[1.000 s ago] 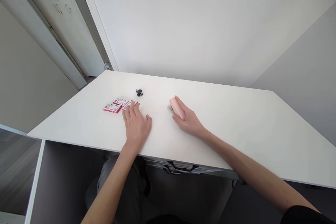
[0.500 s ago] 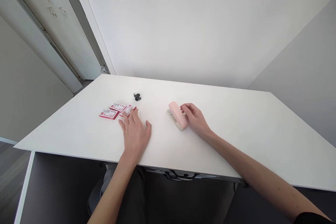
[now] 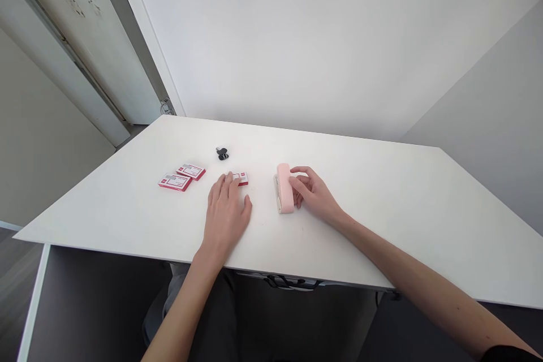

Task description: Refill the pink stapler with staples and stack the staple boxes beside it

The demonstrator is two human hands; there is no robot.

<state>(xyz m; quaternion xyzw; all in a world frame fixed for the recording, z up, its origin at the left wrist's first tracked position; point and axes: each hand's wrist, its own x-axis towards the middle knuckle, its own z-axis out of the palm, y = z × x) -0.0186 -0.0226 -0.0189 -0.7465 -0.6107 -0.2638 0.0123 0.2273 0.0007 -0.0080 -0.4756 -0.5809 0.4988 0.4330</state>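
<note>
Stapler (image 3: 285,189) right of box (image 3: 243,179); right hand (image 3: 316,197) curled at stapler's right side, pinch or touch unclear; left hand (image 3: 224,212) over box, fingers together, thumb apart; possible tipping from sideways push, box skid from uneven pressure

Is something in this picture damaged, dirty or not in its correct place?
The stapler and small boxes show no visible damage. Only the pale panel at upper left looks odd: brownish marks break its plain surface. Stains or damage, I cannot tell.
</note>
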